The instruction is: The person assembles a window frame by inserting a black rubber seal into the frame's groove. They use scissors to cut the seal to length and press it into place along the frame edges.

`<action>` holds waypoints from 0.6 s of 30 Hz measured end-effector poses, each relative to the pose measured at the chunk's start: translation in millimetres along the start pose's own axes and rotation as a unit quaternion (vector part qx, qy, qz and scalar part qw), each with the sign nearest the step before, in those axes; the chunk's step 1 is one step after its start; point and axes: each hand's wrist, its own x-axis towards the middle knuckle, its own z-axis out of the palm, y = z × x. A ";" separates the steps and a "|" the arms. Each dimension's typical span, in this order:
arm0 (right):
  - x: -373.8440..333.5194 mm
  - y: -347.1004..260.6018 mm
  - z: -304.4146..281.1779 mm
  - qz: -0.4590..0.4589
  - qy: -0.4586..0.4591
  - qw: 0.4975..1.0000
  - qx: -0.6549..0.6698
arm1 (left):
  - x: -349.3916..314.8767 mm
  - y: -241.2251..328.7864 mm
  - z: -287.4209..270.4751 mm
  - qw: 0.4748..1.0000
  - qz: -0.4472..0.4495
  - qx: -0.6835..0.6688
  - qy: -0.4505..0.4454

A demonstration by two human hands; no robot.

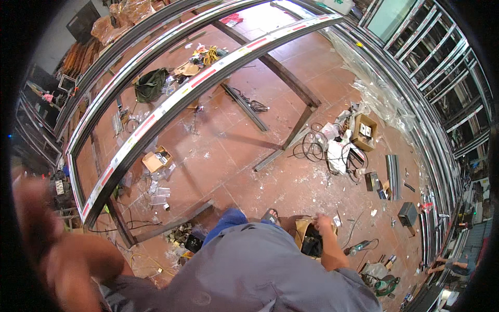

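My left hand (73,260) is raised at the lower left, large and blurred close to the camera. Its fingers are smeared, and I see nothing clear in its grip. On the other side, my right hand (323,223) hangs over the edge of an open cardboard box (301,229) beside my leg. Black contents (313,243) fill part of that box. The right fingers look bent, but they are too small to show whether they hold anything. Before me lies a long metal-and-white profile (205,78) across a dark metal stand (291,80).
More long profiles (125,78) lie parallel farther off. A second cardboard box (365,132), coiled black cable (312,148) and plastic sheeting (382,99) are on the tiled floor at right. An angle grinder (358,247) sits near the right forearm. Stacked frames (442,47) line the right side.
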 end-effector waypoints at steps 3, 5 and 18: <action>20.9 -105.7 25.2 -0.049 0.000 0.999 -0.013 | -44.3 -15.4 68.4 0.952 -0.297 -0.001 -0.073; 30.2 -159.9 38.4 -0.088 0.008 0.996 -0.025 | -97.2 -33.0 145.5 0.898 -0.426 -0.081 -0.072; -63.8 -427.9 304.0 -0.397 -0.051 0.916 -0.026 | -371.4 -32.3 443.2 0.032 -0.810 -0.422 0.405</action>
